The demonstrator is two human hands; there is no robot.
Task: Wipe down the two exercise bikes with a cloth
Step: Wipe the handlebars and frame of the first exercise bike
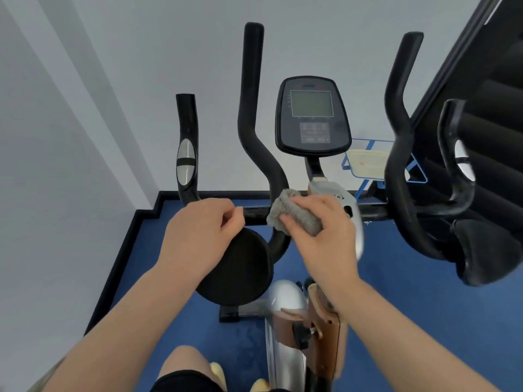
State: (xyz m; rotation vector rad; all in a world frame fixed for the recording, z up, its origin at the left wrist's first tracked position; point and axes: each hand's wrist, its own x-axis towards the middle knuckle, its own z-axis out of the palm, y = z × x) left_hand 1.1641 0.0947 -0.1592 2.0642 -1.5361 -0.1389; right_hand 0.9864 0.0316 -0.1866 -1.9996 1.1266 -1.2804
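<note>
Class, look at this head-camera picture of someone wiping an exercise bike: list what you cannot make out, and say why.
- Console button labels: too small and blurred.
- Handlebar crossbar middle: hidden under the grey cloth and right hand.
- Left hand fingertips: curled under, contact unclear.
- Second bike: cut off by the right edge.

Cloth (294,213) on handlebar (254,213), below console (311,114)

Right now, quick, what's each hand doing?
Left hand: curled around the black handlebar, gripping it.
Right hand: holding the grey cloth against the handlebar.
</note>
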